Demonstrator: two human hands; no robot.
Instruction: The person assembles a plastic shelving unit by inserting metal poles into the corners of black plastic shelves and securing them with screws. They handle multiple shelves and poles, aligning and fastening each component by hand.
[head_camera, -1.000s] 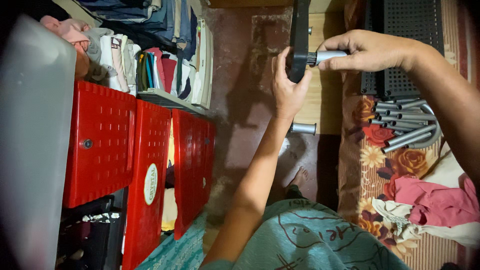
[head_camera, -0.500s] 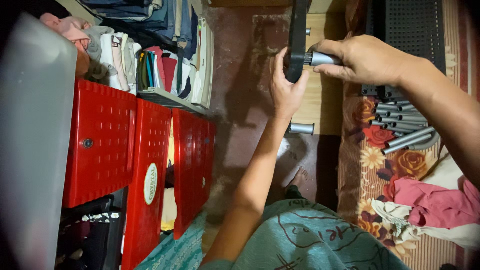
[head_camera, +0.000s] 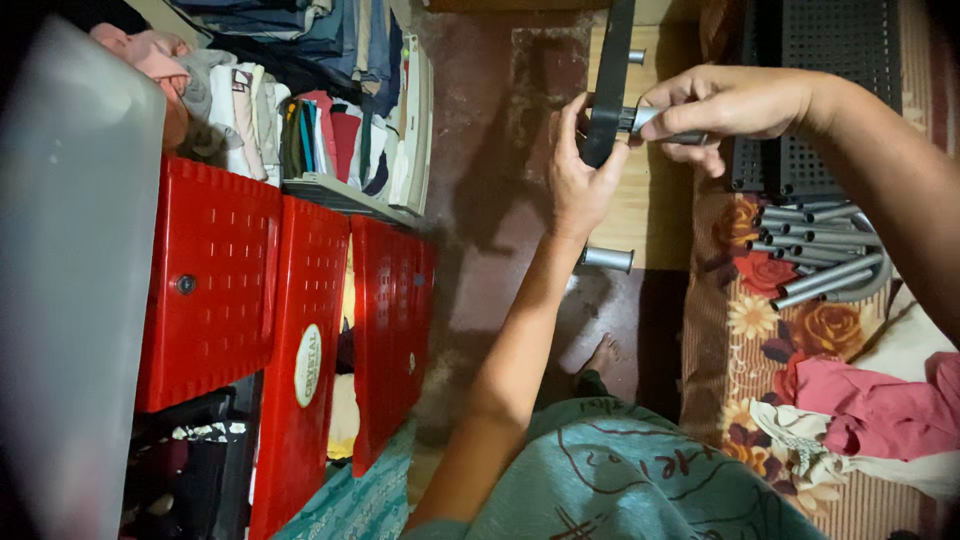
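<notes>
My left hand (head_camera: 578, 175) grips the edge of a narrow black plastic panel (head_camera: 612, 70) held upright in front of me. My right hand (head_camera: 735, 105) is closed around a short grey tube (head_camera: 648, 118) whose end meets the panel right beside my left thumb. Another grey tube stub (head_camera: 607, 259) sticks out below my left hand, and a smaller one (head_camera: 636, 57) shows above it.
A bundle of grey tubes (head_camera: 820, 255) and black perforated panels (head_camera: 820, 90) lie on a floral mat (head_camera: 740, 330), with a pink cloth (head_camera: 880, 410) nearby. Red plastic drawers (head_camera: 300, 300) and stacked folded clothes (head_camera: 330, 130) fill the left. My teal-clad lap (head_camera: 640, 470) is at the bottom.
My right hand has shifted slightly while working the grey tube against the panel. My left hand keeps its hold on the panel in about the same place.
</notes>
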